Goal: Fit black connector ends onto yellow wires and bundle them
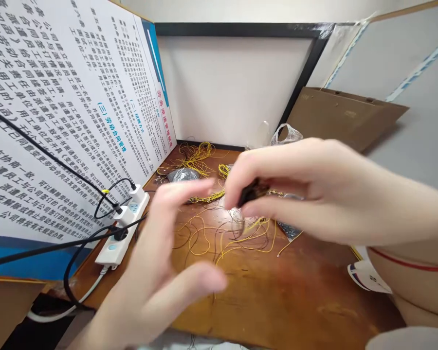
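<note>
My right hand (277, 189) pinches a small dark bundle (253, 190) between thumb and fingers, above the wooden tabletop (277, 301). Its end is partly hidden by my fingers. My left hand (156, 257) hovers nearer the camera with its fingers curved and apart, holding nothing I can see. Thin yellow wires (222, 238) lie loose on the table beneath both hands, and a denser yellow coil (195, 158) sits at the back corner.
A white power strip (122, 233) with plugged-in black cables lies at the table's left edge, below a text-covered poster (76, 97). A clear plastic bag (286, 135) and brown cardboard (345, 116) stand behind the table at the right.
</note>
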{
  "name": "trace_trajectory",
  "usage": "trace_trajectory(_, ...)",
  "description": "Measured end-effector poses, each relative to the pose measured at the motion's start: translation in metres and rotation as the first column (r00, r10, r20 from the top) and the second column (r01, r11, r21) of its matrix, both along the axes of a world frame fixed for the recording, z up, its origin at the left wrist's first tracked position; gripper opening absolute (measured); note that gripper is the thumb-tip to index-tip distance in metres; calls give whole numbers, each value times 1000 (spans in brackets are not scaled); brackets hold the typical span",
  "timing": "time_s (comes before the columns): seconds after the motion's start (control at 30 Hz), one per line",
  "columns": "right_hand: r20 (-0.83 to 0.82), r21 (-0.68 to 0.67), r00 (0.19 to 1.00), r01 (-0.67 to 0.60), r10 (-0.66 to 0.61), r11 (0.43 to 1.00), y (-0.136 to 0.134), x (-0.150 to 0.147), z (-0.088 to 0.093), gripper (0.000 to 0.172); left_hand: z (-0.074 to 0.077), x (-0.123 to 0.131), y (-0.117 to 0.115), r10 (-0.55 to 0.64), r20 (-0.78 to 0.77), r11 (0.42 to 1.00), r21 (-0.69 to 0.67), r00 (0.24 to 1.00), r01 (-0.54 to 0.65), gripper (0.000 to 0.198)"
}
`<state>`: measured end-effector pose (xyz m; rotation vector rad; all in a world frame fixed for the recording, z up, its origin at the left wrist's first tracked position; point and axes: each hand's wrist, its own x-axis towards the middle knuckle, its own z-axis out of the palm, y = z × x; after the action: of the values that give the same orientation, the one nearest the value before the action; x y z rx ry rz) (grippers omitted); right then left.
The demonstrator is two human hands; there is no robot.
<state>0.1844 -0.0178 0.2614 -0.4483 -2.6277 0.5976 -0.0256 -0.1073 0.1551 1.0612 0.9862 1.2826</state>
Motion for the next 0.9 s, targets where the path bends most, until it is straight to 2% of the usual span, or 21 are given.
trace_trajectory(0.03,1,40,1000,-18,18,999,-4,-7,-3,15,9,14,15,-39,24,995,97,999,36,49)
trace_trajectory(0.1,-44,128,998,44,-38,991,-5,-13,-10,17,16,34,37,-146,79,971,202,986,128,33)
trace_trajectory(0.13,-74,153,995,84,-73,985,-3,-14,-14,17,14,39,42,-208,97,962,198,973,186,27)
trace_trajectory(0.2,-120,133,987,120,-104,984,3,-13,-24,12,6,42,46,-217,106,966,168,970,198,28)
trace_trajectory(0.27,-149,25,986,84,-79,996,11,-10,-35,6,-3,39,45,-180,65,976,140,982,170,30)
trace_trajectory(0.33,-185,-157,981,31,-60,987,17,-7,-45,8,-10,35,42,-181,8,977,120,983,179,33)
trace_trajectory(0.4,-213,-344,975,-18,-60,939,21,-2,-56,14,-15,33,41,-216,-12,972,89,976,216,35)
trace_trajectory(0.47,-204,-467,976,-31,-74,884,25,8,-66,27,-19,33,41,-239,14,970,57,971,237,38)
trace_trajectory(0.5,-166,-490,980,14,-109,872,28,16,-72,32,-22,32,42,-236,36,971,44,971,234,38)
trace_trajectory(0.57,28,-453,969,233,-247,861,33,38,-89,31,-28,32,42,-211,84,977,14,974,211,38)
trace_trajectory(0.6,174,-375,917,399,-359,837,35,51,-100,25,-32,33,43,-195,108,981,-2,975,196,38)
trace_trajectory(0.63,363,-268,818,551,-447,791,37,64,-113,24,-36,33,43,-181,131,983,-21,975,185,38)
trace_trajectory(0.67,538,-166,690,650,-485,741,37,76,-126,27,-40,34,43,-170,153,983,-42,974,178,39)
trace_trajectory(0.7,597,-134,627,693,-501,708,37,87,-141,29,-44,35,44,-163,175,982,-63,971,177,40)
trace_trajectory(0.8,602,-98,567,751,-562,653,31,103,-180,26,-54,38,47,-160,248,972,-128,955,197,42)
trace_trajectory(0.9,508,-48,544,792,-667,609,29,98,-205,17,-59,39,50,-162,330,957,-178,930,230,42)
